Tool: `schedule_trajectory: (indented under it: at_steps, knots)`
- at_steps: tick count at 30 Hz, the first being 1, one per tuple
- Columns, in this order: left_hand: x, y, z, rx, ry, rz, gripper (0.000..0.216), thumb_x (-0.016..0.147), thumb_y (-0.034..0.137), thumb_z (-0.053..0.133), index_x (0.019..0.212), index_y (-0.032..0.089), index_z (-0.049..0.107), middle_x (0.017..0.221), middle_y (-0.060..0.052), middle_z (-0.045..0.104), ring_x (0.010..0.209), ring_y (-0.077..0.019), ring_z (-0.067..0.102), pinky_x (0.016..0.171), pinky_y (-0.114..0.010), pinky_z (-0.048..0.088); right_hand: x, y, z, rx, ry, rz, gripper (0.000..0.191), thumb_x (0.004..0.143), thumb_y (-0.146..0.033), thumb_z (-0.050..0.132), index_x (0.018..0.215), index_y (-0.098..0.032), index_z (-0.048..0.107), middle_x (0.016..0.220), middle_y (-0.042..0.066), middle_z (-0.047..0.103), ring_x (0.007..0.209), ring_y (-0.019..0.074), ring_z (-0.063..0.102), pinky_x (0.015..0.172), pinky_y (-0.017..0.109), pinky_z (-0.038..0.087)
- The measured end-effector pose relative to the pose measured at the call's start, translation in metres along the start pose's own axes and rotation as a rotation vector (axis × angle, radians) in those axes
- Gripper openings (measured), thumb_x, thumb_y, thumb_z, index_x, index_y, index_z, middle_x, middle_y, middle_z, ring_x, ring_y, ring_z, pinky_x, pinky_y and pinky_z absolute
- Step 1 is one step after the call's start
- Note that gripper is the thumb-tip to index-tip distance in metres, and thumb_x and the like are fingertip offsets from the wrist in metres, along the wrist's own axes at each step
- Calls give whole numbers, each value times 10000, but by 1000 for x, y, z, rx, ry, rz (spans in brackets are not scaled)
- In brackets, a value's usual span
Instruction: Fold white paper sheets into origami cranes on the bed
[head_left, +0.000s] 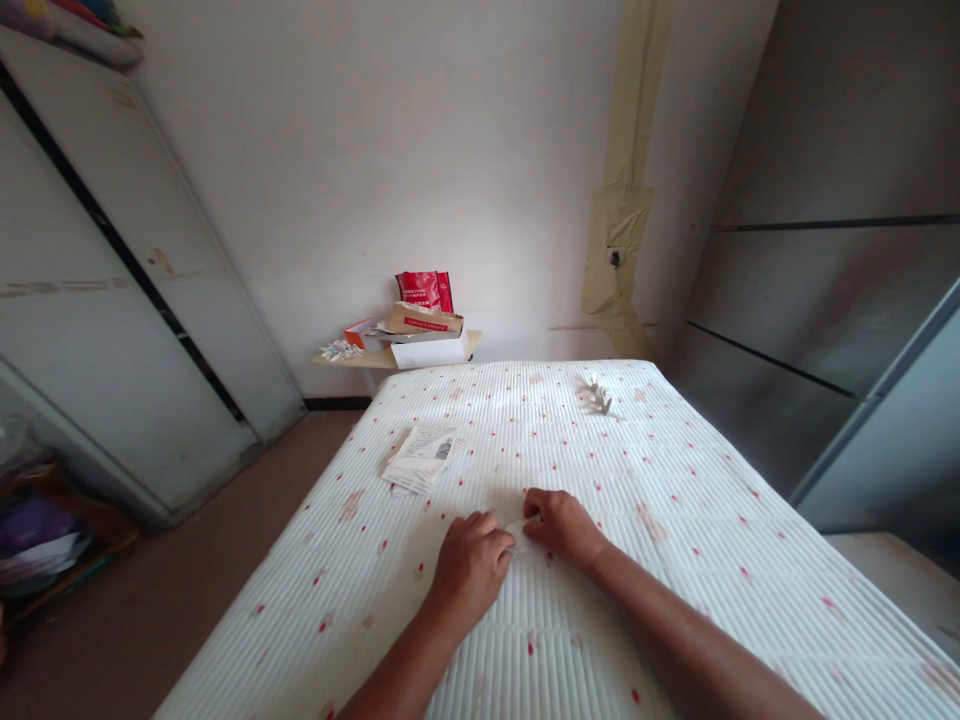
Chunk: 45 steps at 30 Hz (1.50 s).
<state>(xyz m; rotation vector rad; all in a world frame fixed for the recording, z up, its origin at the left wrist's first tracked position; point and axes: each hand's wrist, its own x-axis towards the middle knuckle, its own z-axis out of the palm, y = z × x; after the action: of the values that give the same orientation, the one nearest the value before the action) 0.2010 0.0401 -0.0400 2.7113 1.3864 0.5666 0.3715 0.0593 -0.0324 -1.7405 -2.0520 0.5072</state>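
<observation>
Both of my hands meet low over the bed's white quilted cover [525, 620], dotted with red. Closed on the left edge of a small piece of pale paper [519, 538] is my left hand [472, 562]. My right hand [562, 525] pinches the same paper from the right side. The fingers hide much of it, so its shape is unclear. Farther off to the left lies a stack of printed paper sheets [424, 458]. Toward the far right of the bed sits a small cluster of folded paper pieces [595, 394].
Behind the bed a small wooden shelf [322, 360] bears a white box [431, 350], a red bag [422, 290] and a pile of white folded pieces [341, 350]. A pale wardrobe [112, 300] stands left, a grey cabinet [817, 290] right. A socket [615, 256] is on the taped wall.
</observation>
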Motion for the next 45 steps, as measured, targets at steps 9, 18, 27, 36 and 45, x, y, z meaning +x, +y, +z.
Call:
schedule_trajectory:
  at_steps: [9,18,27,36,45]
  knots:
    - [-4,-15,10,81,62,110,190,799,112,492,667,187,606,708,-9,552,731,-140,500,669,-276,364,-11,6,-8,-94,-19,-531,132,740,-102,543,692,-197,622,827,17,591,834,134,523,734,213,385]
    - [-3,-9,16,90,95,100,125,787,143,511,691,189,576,729,-8,540,744,-148,496,676,-286,375,-9,8,-8,-160,-55,-644,99,766,-110,554,733,-174,622,819,38,616,795,143,538,726,237,406]
    - [-4,-8,20,89,126,104,174,815,156,479,667,186,566,719,-11,532,722,-138,496,665,-279,371,-8,14,-2,-127,-3,-680,178,843,-159,486,714,-178,608,743,27,610,768,138,538,702,239,397]
    - [-4,-5,17,195,126,156,226,839,132,433,659,186,558,702,-24,540,705,-150,499,647,-293,371,-11,12,-5,-130,-36,-641,227,862,-174,449,713,-185,620,760,32,610,791,139,536,735,247,393]
    - [-3,-6,20,185,119,145,231,828,100,419,653,179,549,702,-28,547,710,-153,518,667,-286,404,-11,12,-3,-77,-26,-636,198,843,-157,478,706,-183,618,737,22,597,783,132,534,739,238,385]
